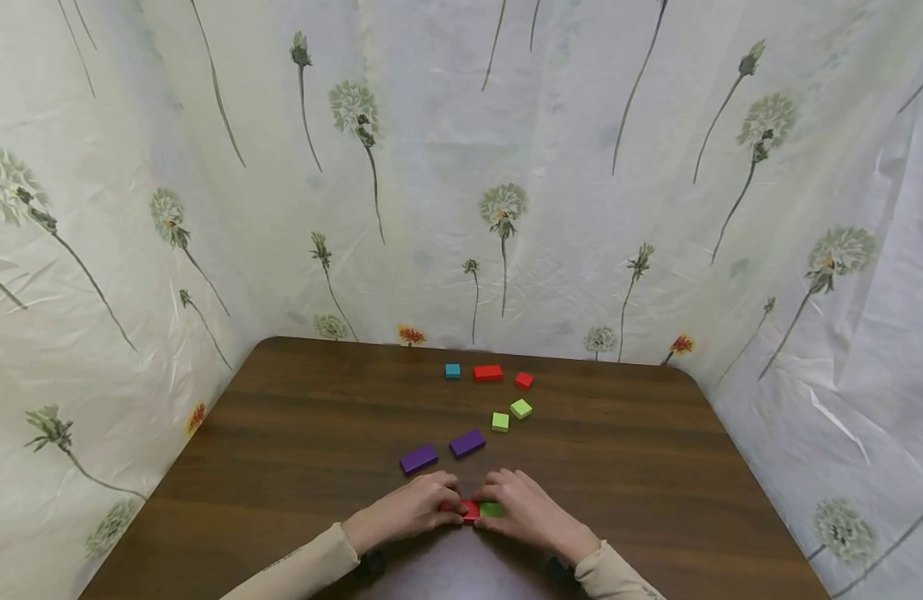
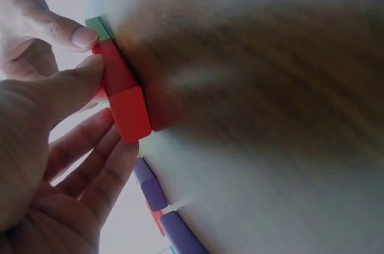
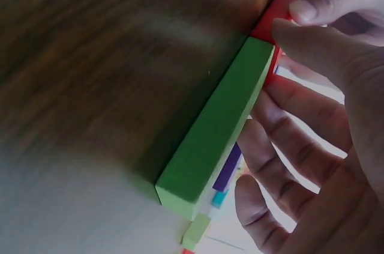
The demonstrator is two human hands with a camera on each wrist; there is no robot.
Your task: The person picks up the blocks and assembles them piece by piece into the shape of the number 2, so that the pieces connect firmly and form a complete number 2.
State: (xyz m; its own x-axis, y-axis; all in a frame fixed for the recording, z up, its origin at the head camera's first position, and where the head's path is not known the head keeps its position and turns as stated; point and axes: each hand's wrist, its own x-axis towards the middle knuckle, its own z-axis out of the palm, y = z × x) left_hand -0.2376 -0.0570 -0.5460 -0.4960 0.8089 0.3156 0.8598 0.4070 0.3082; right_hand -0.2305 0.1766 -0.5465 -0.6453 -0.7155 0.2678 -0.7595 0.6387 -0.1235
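Red block (image 1: pixel 471 512), green block (image 1: pixel 491 509), end-to-end between the hands (image 1: pixel 412 507) (image 1: pixel 534 509)

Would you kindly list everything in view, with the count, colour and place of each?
tabletop: one, brown, beneath the blocks
flowered cloth: count unclear, pale, around the tabletop
small blue block: one, blue, far side
long red block: one, red, far side
small red block: one, red, far side
small green blocks: two, light green, mid-table
purple blocks: two, purple, beyond the hands
near red block: at least one, red, left hand
long green block: one, green, right hand
sleeves: two, beige, forearms
hands: two, near side
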